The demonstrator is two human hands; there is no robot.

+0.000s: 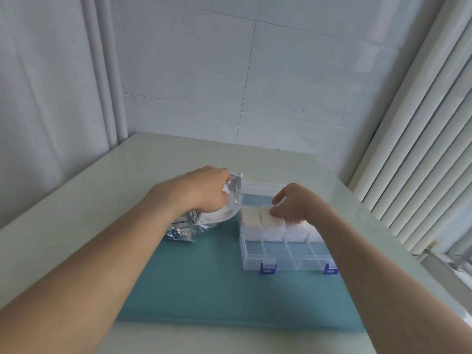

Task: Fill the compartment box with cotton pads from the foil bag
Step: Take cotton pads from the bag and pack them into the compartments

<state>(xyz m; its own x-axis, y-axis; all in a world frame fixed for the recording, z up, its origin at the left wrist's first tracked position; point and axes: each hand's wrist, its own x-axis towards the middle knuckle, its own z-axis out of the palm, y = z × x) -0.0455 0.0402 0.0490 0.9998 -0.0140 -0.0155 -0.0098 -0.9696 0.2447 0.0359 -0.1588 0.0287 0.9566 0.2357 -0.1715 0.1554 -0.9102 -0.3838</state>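
Walls of pale tile [281, 72] rose behind a cream table [76, 200] set into the corner of the room, with white slatted blinds [421, 149] running down the right side. Across the near half of the table lay a teal mat [204, 284], and on it the work was under way.

At the mat's right sat the clear plastic compartment box [286, 254], its lid tilted up at the back and two blue latches [267, 268] showing on its near wall. The row of compartments nearest the person stood bare; the row behind it was packed with white cotton pads [258, 221], stacked higher than the dividers. Just left of the box, touching or nearly touching it, the crumpled silver foil bag [189, 226] lay on the mat, its open mouth turned up toward the box.

The person's left hand [204, 190] was at the mouth of the bag, fingers curled around its upper edge and gripping the foil. The right hand [293, 203] hovered low over the filled row, thumb and fingertips drawn together and resting on the top of a pad stack near the middle of the box; whether they were pinching a pad or only pressing it down could not be told. Both forearms reached in bare from the near edge of the table.
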